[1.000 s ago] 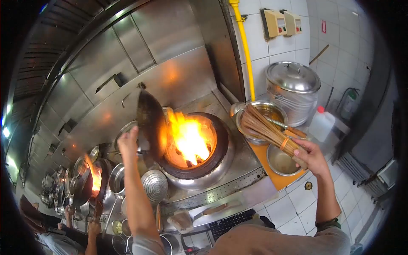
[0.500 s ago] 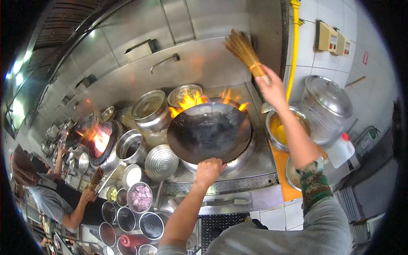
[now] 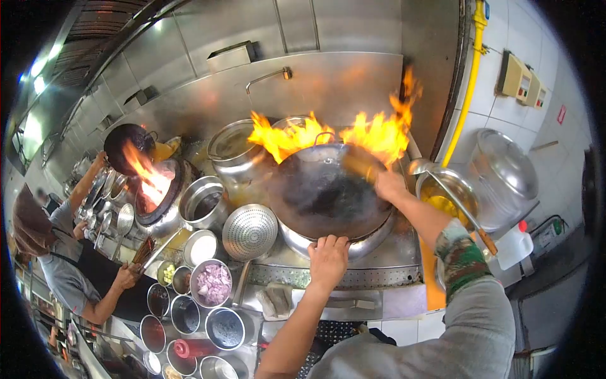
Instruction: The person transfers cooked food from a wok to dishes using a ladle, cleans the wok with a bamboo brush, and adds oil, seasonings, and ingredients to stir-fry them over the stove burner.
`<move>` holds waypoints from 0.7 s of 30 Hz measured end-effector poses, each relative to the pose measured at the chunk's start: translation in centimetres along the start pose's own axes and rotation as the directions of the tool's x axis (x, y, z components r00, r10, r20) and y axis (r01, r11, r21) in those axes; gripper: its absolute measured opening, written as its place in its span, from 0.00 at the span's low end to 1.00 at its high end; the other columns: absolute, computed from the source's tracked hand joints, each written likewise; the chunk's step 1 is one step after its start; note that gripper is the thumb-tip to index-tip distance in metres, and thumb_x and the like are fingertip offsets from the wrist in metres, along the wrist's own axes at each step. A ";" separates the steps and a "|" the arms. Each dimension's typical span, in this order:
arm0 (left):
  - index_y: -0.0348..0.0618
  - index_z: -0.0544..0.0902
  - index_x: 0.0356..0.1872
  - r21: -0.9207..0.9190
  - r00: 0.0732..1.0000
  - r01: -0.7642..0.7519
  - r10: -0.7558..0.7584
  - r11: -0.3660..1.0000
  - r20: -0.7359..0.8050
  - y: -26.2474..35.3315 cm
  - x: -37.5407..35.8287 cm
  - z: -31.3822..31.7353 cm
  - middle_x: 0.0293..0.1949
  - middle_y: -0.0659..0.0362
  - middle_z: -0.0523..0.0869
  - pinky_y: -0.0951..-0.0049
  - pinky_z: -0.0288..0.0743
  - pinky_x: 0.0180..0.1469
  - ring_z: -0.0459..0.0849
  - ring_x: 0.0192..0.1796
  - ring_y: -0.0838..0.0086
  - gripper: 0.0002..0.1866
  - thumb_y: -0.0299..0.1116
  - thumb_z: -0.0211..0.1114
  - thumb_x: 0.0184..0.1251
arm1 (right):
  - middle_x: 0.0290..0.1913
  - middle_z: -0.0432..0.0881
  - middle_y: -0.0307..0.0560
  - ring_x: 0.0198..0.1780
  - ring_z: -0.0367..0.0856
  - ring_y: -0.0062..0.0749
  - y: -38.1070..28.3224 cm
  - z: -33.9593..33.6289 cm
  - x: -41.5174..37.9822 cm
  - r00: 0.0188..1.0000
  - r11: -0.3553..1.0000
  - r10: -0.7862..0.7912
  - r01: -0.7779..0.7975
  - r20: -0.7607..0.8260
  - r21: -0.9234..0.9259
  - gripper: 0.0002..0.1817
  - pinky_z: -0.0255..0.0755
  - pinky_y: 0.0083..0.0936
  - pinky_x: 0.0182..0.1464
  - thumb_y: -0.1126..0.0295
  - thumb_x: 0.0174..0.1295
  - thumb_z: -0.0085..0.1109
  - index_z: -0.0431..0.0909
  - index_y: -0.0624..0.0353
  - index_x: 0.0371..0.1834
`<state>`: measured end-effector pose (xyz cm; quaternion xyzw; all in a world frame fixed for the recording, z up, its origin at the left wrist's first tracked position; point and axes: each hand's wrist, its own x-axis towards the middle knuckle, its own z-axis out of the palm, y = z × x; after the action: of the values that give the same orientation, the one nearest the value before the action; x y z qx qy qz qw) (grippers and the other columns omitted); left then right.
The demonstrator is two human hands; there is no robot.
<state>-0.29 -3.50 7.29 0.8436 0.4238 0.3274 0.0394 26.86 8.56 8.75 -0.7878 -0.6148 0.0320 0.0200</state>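
Observation:
A large dark wok (image 3: 309,196) sits on the burner, with tall flames (image 3: 379,134) rising behind its far rim. My left hand (image 3: 329,260) is closed on the wok's near rim. My right hand (image 3: 390,187) grips the handle end of a bamboo brush (image 3: 363,165), whose bristles are smeared by motion over the right part of the wok. Left of the wok lies a perforated strainer (image 3: 250,232). To the right, a metal pot (image 3: 449,196) holds something yellow, with a ladle (image 3: 464,208) across it.
A co-worker (image 3: 60,252) stands at the left by another flaming burner (image 3: 151,192). Several metal containers, one with chopped purple onion (image 3: 213,283), fill the lower left. A lidded pot (image 3: 505,165) and white jug (image 3: 514,245) stand right. A folded cloth (image 3: 275,301) lies at the front edge.
My right hand has brought the brush down from the upper right into the wok. The flames behind the wok have grown. At the far left, the co-worker's wok is now raised and tilted.

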 end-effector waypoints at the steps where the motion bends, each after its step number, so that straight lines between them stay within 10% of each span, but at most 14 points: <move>1: 0.48 0.83 0.38 -0.001 1.000 -0.005 0.005 1.000 0.003 0.0 -0.3 0.0 0.35 0.63 0.80 0.56 0.64 0.46 0.76 0.44 0.64 0.08 0.37 0.63 0.61 | 0.43 0.84 0.58 0.46 0.84 0.45 -1.3 -1.7 -1.5 0.964 0.997 0.051 -0.034 -0.260 0.069 0.16 0.77 0.36 0.46 0.64 0.59 0.52 0.81 0.54 0.49; 4: 0.49 0.84 0.39 -0.011 0.998 0.053 -0.053 0.999 0.022 0.2 -0.2 0.3 0.34 0.62 0.80 0.57 0.65 0.44 0.76 0.43 0.63 0.08 0.35 0.62 0.62 | 0.41 0.84 0.60 0.45 0.84 0.45 -5.4 0.5 0.2 0.937 0.968 0.188 -0.125 -0.295 0.219 0.17 0.77 0.37 0.46 0.65 0.60 0.51 0.80 0.53 0.50; 8: 0.48 0.84 0.39 -0.016 0.996 0.046 -0.045 0.999 0.075 0.0 0.6 0.1 0.34 0.60 0.80 0.59 0.67 0.41 0.76 0.42 0.62 0.08 0.35 0.62 0.62 | 0.30 0.83 0.51 0.27 0.82 0.35 -9.9 3.5 -2.9 0.936 0.695 -0.350 0.280 -0.028 0.662 0.28 0.78 0.32 0.31 0.61 0.57 0.64 0.73 0.47 0.63; 9: 0.48 0.84 0.40 -0.032 0.996 0.049 -0.047 0.998 0.080 0.1 0.2 0.1 0.34 0.60 0.80 0.60 0.68 0.40 0.76 0.42 0.62 0.08 0.34 0.62 0.61 | 0.30 0.83 0.46 0.22 0.78 0.27 -8.1 1.7 -3.5 0.868 0.547 -0.398 -0.034 0.296 0.837 0.31 0.76 0.25 0.27 0.59 0.55 0.68 0.72 0.46 0.65; 10: 0.48 0.84 0.40 -0.033 0.995 0.048 -0.045 0.998 0.084 0.2 0.0 0.2 0.34 0.60 0.80 0.60 0.68 0.40 0.76 0.42 0.62 0.08 0.34 0.62 0.61 | 0.30 0.84 0.45 0.23 0.79 0.24 -5.6 0.7 -2.9 0.875 0.669 -0.356 -0.006 0.327 0.743 0.32 0.76 0.24 0.26 0.58 0.54 0.67 0.71 0.45 0.65; 12: 0.48 0.84 0.40 -0.066 0.991 0.072 -0.064 0.995 0.117 0.1 0.3 0.1 0.36 0.59 0.81 0.58 0.69 0.44 0.77 0.44 0.62 0.09 0.35 0.59 0.63 | 0.31 0.84 0.55 0.35 0.85 0.43 -1.1 2.0 0.3 0.975 0.989 -0.136 0.144 -0.177 0.035 0.18 0.78 0.43 0.37 0.62 0.60 0.57 0.76 0.48 0.54; 16: 0.47 0.84 0.39 -0.083 0.992 0.075 -0.066 0.994 0.109 0.0 0.1 0.8 0.35 0.58 0.81 0.57 0.70 0.43 0.77 0.43 0.61 0.09 0.35 0.60 0.62 | 0.33 0.82 0.64 0.43 0.83 0.53 -2.8 0.1 -0.2 0.891 0.951 0.223 -0.110 -0.395 0.289 0.15 0.75 0.46 0.46 0.64 0.59 0.54 0.76 0.53 0.48; 19: 0.44 0.85 0.38 -0.137 0.998 0.025 -0.017 0.990 0.055 0.2 0.5 0.3 0.32 0.55 0.81 0.58 0.72 0.40 0.77 0.38 0.57 0.07 0.30 0.63 0.60 | 0.45 0.84 0.55 0.38 0.86 0.42 -4.8 1.7 -1.9 0.963 0.939 -0.258 0.230 0.082 0.255 0.19 0.79 0.35 0.43 0.60 0.54 0.62 0.81 0.51 0.49; 21: 0.42 0.85 0.37 -0.147 0.998 0.036 -0.027 0.989 0.059 0.3 0.7 0.3 0.31 0.53 0.81 0.59 0.72 0.40 0.77 0.38 0.56 0.07 0.29 0.62 0.60 | 0.39 0.85 0.53 0.32 0.85 0.34 -4.6 -3.0 -5.4 0.863 0.816 -0.281 -0.015 0.420 0.578 0.27 0.79 0.31 0.36 0.56 0.50 0.68 0.79 0.45 0.56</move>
<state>0.37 -3.06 7.51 0.8406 0.4103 0.3330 0.1190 21.36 4.51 12.26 -0.6657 -0.6177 0.4070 0.0980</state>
